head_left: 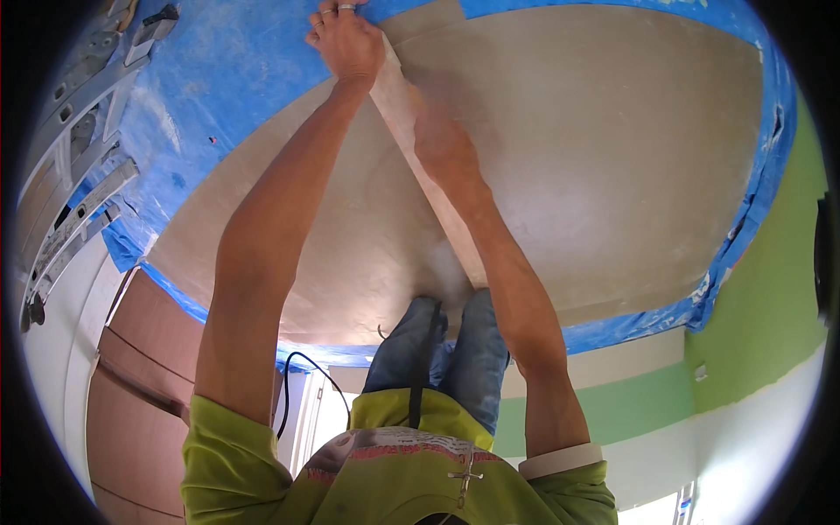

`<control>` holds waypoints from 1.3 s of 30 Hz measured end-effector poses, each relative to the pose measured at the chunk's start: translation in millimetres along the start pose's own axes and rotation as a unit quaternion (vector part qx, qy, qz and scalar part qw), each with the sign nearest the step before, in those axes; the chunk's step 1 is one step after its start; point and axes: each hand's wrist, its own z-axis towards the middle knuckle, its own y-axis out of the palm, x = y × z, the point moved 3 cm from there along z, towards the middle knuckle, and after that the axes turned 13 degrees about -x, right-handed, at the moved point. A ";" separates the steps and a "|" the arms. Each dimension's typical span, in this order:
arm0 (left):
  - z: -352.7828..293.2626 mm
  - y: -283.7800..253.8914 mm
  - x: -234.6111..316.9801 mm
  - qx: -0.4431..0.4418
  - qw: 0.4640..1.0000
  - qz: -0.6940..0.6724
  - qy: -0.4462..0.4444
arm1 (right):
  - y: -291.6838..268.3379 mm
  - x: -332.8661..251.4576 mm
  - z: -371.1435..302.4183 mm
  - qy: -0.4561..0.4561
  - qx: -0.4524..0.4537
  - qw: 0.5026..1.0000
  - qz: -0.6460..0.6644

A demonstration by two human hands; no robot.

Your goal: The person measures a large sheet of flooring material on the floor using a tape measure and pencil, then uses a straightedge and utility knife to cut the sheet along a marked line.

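Observation:
A long, pale, flat strip (450, 222) runs from the far middle back toward my knees, over a large brown sheet (595, 166). Whether it is a board or a folded edge of the sheet I cannot tell. At its far end my left hand (348, 42), with rings on it, has its fingers bent in against the strip; the thumb is hidden. Nearer to me, my right hand (444, 140) is on or just over the strip's right side. Motion smears its fingers, so their grip does not show.
Blue plastic sheeting (188, 105) borders the brown sheet. A metal ladder (74, 197) lies at the far left beside brownish-pink panels (140, 385). To the right rises a green wall (761, 297). A black cord (293, 372) loops near my left side.

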 end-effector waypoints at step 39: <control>-7.0 12.0 -13.4 0.058 0.996 0.034 0.051 | 31.7 96.6 -131.3 0.113 -0.088 0.986 -0.081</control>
